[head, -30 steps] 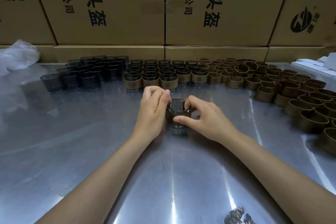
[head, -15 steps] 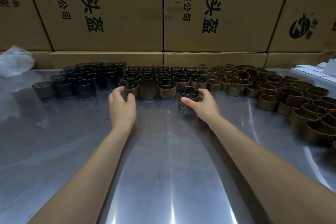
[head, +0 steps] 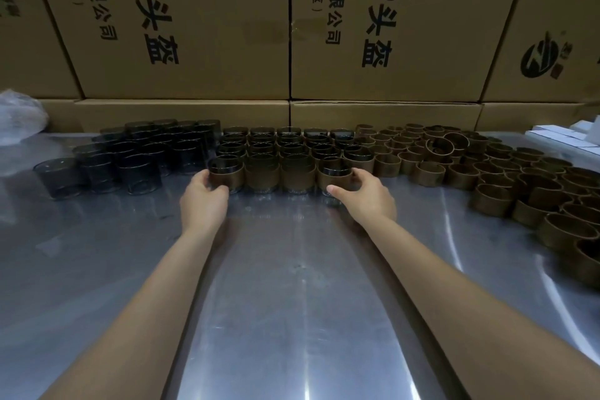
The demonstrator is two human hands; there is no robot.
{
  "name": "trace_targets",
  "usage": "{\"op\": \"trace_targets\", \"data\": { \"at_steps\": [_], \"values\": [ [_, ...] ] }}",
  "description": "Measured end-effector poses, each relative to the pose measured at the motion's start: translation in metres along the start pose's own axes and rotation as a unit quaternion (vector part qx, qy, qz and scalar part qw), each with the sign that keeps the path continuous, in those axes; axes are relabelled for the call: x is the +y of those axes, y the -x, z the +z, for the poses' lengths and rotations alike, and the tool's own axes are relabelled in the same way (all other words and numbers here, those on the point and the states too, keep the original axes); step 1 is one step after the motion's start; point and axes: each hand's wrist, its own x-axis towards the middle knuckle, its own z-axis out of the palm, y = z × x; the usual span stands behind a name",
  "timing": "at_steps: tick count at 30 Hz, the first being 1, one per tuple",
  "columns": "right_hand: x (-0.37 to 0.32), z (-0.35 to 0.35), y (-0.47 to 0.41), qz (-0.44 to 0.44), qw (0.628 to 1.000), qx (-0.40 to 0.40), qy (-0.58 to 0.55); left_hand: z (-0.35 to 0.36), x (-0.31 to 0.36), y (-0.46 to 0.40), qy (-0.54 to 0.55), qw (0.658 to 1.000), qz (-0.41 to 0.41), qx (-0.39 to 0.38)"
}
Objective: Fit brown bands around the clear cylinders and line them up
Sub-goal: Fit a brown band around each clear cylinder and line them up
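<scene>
Nearest the camera, two bare forearms are reaching out over a shiny steel tabletop. At the front row of four brown-banded clear cylinders, the left hand is curling its fingers round the leftmost banded cylinder, while the right hand is gripping the rightmost banded cylinder, thumb at its near side and fingers wrapping its right side. Between them two more banded cylinders are standing upright, touching side by side.

Behind this row, further banded cylinders are standing in about four more rows of five; the far ones are too crowded to count surely. To the left, a cluster of bare clear cylinders is standing, three in its near row and many more behind, too dark to count. To the right, dozens of loose brown bands are spreading toward the near right edge.

At far left a crumpled clear plastic bag is lying. At far right, white flat boxes are sitting. Farthest back, printed cardboard cartons are stacked as a wall.
</scene>
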Motion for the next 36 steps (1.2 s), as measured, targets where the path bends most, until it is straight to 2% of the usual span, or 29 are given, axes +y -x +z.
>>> {"op": "trace_targets", "data": {
  "at_steps": [20, 24, 29, 31, 33, 36],
  "values": [
    [-0.002, 0.0, 0.001, -0.007, 0.999, 0.008, 0.035, -0.001, 0.004, 0.003, -0.001, 1.0, -0.007, 0.014],
    [-0.004, -0.003, 0.003, 0.009, 1.0, 0.008, -0.007, -0.001, 0.005, 0.004, 0.009, 1.0, -0.016, 0.024],
    [-0.01, -0.015, 0.027, -0.006, 0.996, 0.053, -0.069, -0.005, 0.006, 0.006, 0.041, 0.998, -0.019, 0.048],
    [-0.013, -0.024, 0.048, -0.04, 0.998, 0.022, -0.03, -0.007, 0.007, 0.007, 0.077, 0.994, -0.022, 0.071],
    [-0.015, -0.031, 0.076, -0.121, 0.99, -0.035, 0.057, -0.009, 0.008, 0.008, 0.082, 0.993, -0.013, 0.079],
    [-0.021, -0.029, 0.121, -0.243, 0.95, -0.102, 0.168, -0.018, 0.007, 0.005, -0.037, 0.995, 0.073, 0.061]
  ]
}}
